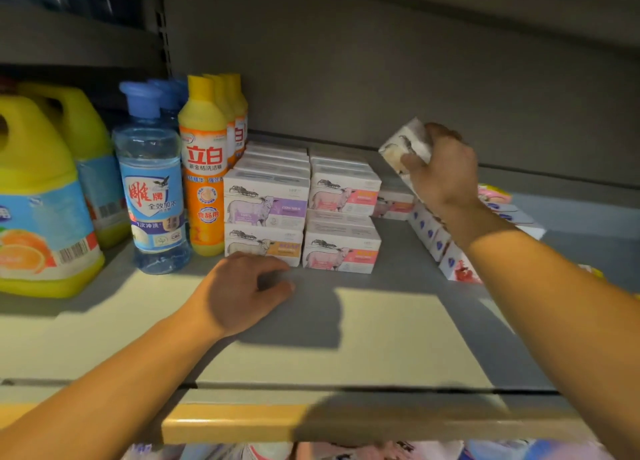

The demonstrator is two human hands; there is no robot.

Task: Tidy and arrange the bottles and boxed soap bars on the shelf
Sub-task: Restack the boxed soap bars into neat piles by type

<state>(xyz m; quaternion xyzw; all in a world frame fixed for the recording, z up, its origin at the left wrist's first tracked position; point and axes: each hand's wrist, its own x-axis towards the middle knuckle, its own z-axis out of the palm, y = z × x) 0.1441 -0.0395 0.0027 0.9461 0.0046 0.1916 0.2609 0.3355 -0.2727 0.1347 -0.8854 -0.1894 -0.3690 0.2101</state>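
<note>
The orange bottle (pixel 204 179) bore "立白" in red and "食品用" lower down; the clear blue bottle (pixel 152 196) read "雕牌", "全效加浓" and "1次冲洗".

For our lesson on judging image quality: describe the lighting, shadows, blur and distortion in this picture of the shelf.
Head view: the front of the shelf is brightly lit and the back dim; the left hand casts a dark shadow on the shelf to its right; the right hand and the soap box it holds look soft with blur; the shelf edge bows, a wide-angle effect.
</note>
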